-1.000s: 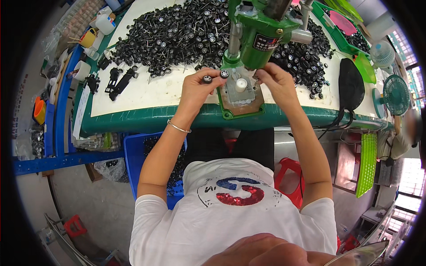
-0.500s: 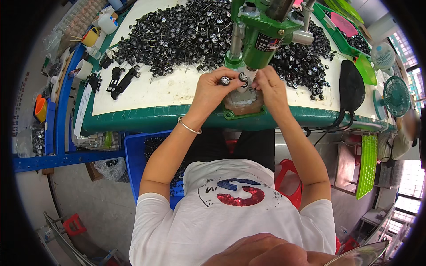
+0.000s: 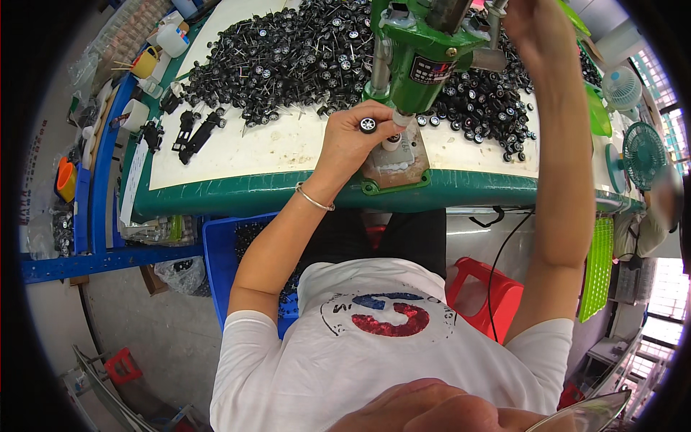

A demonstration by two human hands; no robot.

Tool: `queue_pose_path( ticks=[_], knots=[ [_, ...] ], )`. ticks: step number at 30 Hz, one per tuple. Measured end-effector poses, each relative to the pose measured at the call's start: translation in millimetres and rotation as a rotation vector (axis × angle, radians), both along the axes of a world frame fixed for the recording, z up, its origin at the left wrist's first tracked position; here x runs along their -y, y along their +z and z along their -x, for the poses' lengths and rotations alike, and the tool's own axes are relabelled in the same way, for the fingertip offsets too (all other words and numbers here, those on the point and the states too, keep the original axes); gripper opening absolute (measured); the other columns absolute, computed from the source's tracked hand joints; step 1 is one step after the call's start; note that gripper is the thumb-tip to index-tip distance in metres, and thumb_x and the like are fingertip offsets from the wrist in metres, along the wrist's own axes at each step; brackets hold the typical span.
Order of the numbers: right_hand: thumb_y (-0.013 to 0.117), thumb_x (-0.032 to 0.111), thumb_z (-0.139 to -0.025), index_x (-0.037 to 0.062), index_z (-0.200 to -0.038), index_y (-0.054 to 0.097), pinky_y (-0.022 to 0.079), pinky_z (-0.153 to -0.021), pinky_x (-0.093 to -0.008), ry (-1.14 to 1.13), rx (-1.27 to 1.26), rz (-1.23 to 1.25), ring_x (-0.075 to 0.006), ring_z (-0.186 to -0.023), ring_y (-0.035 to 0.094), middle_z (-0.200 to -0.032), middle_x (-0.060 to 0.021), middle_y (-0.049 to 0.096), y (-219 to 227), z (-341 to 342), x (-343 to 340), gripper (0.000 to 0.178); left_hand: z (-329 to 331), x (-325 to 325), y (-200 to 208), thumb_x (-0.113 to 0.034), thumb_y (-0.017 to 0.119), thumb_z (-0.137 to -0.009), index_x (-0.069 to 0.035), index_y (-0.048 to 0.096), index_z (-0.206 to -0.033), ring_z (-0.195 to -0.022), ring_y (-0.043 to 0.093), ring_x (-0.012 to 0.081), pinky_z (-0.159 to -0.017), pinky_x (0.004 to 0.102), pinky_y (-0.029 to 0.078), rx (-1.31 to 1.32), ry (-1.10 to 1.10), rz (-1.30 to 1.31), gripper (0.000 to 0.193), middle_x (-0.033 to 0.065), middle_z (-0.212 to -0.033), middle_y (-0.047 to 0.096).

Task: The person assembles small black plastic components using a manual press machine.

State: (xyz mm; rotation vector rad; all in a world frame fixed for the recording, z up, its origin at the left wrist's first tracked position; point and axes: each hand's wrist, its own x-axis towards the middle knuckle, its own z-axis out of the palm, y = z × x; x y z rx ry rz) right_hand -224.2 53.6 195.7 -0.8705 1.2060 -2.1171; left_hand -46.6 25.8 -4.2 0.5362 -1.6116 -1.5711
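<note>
My left hand (image 3: 350,140) pinches a small black toy wheel (image 3: 368,126) with a silver-coloured hub. Its fingertips are at the white tip (image 3: 403,117) of a green hand press (image 3: 425,61). A second wheel (image 3: 391,141) sits below the fingers on the press base (image 3: 399,167), partly hidden. My right hand (image 3: 533,32) is raised beside the upper part of the press, near its metal rod (image 3: 497,14). It is blurred and cut by the upper edge, so its grip cannot be made out.
Heaps of black wheels, many on thin axles (image 3: 309,57), cover the back of the white tabletop (image 3: 266,147). More loose wheels (image 3: 475,108) lie right of the press. Black toy chassis (image 3: 201,137) rest at left. Green fans (image 3: 643,155) stand right; a blue bin (image 3: 216,245) is below.
My right hand has left the press tip and swung up and right, past the pile of wheels. My left hand stays at the tip with the wheel, having shifted only slightly.
</note>
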Motion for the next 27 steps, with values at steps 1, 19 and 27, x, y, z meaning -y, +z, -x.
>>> queue_pose_path(
  ticks=[1,19,27],
  knots=[
    [0.053,0.034,-0.096,0.0029,-0.097,0.059,0.04,-0.042,-0.0197,-0.003,0.004,0.002,-0.0077,-0.054,0.053,-0.076,-0.0025,0.062,11,4,5,0.031,0,0,2,-0.003,0.073,-0.077,-0.001,0.072,-0.086,-0.078,0.06,0.0086,-0.07,0.0227,0.047,0.001,-0.005,0.004,0.009,0.0024,-0.086,0.067],
    [0.06,0.032,-0.091,0.0152,-0.075,0.046,0.015,-0.035,-0.0186,-0.099,-0.393,0.412,-0.0003,-0.04,0.021,-0.054,0.0109,0.029,4,-13,-12,0.027,-2,-3,1,0.0,0.072,-0.075,0.002,0.07,-0.085,-0.076,0.058,0.009,-0.07,0.0229,0.047,0.072,0.034,0.063,0.011,0.0036,-0.084,0.065],
    [0.058,0.032,-0.092,0.0166,-0.071,0.044,0.023,-0.035,-0.0176,-0.184,-0.615,0.585,-0.001,-0.04,0.027,-0.053,0.0092,0.03,-10,-13,-28,0.03,-4,-1,0,0.0,0.072,-0.075,0.003,0.069,-0.085,-0.077,0.059,0.0094,-0.071,0.0224,0.047,0.111,0.025,0.019,0.011,0.004,-0.085,0.066]
  ],
)
